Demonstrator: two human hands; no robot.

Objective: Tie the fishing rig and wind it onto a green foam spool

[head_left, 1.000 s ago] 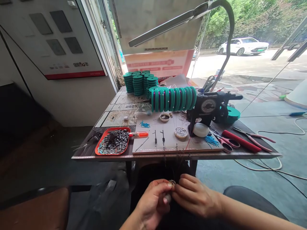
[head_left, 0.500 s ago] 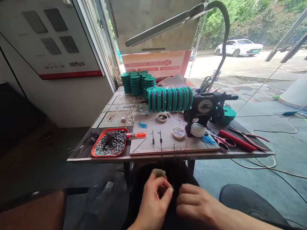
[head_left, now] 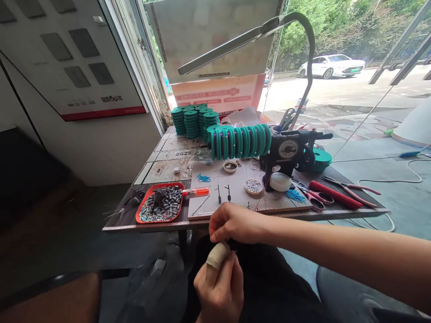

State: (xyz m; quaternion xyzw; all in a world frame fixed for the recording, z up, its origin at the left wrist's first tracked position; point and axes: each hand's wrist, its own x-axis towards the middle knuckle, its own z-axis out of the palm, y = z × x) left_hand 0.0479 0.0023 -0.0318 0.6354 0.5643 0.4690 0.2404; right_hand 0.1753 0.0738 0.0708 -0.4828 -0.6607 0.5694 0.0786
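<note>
My left hand (head_left: 222, 289) is closed in a pinch below the table's front edge, over my lap. A beige finger cover (head_left: 217, 255) wraps one of its fingers. My right hand (head_left: 237, 223) reaches across from the right, thumb and fingertips pressed together just above the covered finger. Whatever sits between the fingertips of either hand is too small or hidden to make out. Beyond my hands lies a pale work board (head_left: 202, 204), with two thin dark pieces, one of them a dark rod (head_left: 219, 197), on its surface.
An orange tray (head_left: 138, 210) of dark cylinders stands left of the board. Green spools (head_left: 240, 141) fill a shaft on a black winder (head_left: 286, 150); more spools (head_left: 191, 123) are stacked behind. Scissors (head_left: 318, 199), a red tube (head_left: 335, 195) and pliers (head_left: 357, 188) lie at right.
My right hand has moved left and forward, from beside my left hand to just above its fingertips. My left hand has turned, bringing the covered finger upward. The view has shifted slightly.
</note>
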